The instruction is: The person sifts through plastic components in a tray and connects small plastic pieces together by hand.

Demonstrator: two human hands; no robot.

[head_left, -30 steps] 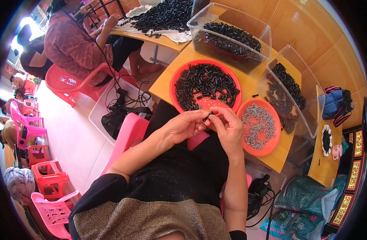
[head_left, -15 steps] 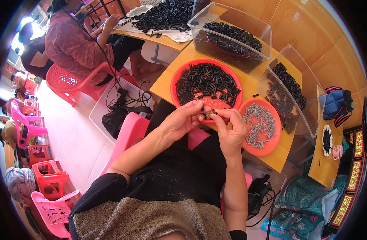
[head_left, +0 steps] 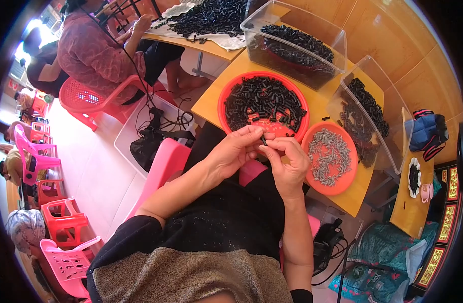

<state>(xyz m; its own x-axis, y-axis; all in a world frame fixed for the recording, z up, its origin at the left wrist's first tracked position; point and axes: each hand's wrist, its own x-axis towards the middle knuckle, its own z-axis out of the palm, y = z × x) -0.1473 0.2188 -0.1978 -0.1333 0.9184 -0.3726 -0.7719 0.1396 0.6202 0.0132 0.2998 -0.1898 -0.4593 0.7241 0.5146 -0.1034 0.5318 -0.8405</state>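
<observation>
My left hand [head_left: 237, 149] and my right hand [head_left: 287, 160] meet in front of me, both with pinched fingers. Between their fingertips is a small black cylindrical piece [head_left: 263, 140], which both hands touch; the fingers partly cover it. Just beyond them stands a red round basket [head_left: 222, 108] holding many black tubular pieces [head_left: 264, 98]. To the right of my right hand lies an orange-red plate [head_left: 345, 186] with many small grey pieces [head_left: 330, 156]. Whether a grey piece is in my fingers is too small to make out.
Two clear plastic bins [head_left: 251, 22] [head_left: 400, 136] with black pieces stand on the wooden table [head_left: 211, 103]. A person [head_left: 92, 50] sits on a red chair [head_left: 77, 96] at the left, near a pile of black pieces [head_left: 211, 17]. Cables [head_left: 173, 118] and a pink chair arm [head_left: 166, 161] are beside me.
My hands have drawn closer together, and the fingertips now meet at the black piece. Earlier they were slightly apart, with dark pieces at the fingertips of each. The view has shifted a little.
</observation>
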